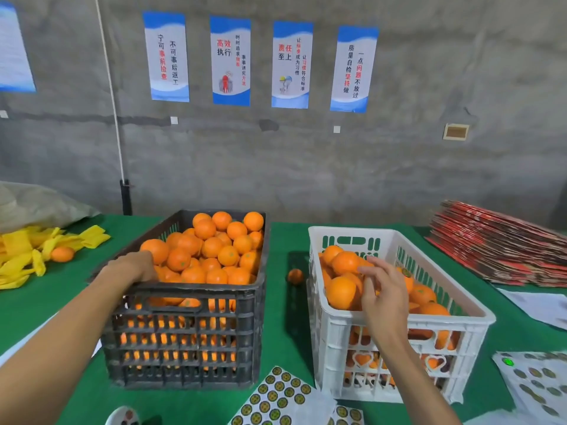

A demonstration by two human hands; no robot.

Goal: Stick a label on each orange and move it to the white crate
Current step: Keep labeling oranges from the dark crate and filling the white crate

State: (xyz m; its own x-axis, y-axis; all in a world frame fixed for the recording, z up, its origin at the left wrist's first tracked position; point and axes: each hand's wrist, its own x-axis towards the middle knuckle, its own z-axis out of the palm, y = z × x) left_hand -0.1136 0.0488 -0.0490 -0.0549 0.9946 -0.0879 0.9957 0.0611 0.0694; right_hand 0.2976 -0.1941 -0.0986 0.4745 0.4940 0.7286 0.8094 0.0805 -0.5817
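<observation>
A black crate (184, 305) heaped with oranges (211, 246) stands at centre left on the green table. To its right stands a white crate (399, 329), partly filled with oranges (340, 291). My left hand (135, 266) reaches over the black crate's near left corner and lies on the oranges there. Its fingers point down out of sight, so I cannot tell whether it holds one. My right hand (383, 289) hovers over the oranges in the white crate, fingers loosely spread and holding nothing. A sheet of round labels (276, 394) lies in front of the crates.
A loose orange (295, 276) lies between the crates. Yellow foam nets (27, 256) and another orange (62, 254) are at the left. A stack of red flat cartons (503, 246) is at the right, with a second label sheet (537, 381) at the lower right.
</observation>
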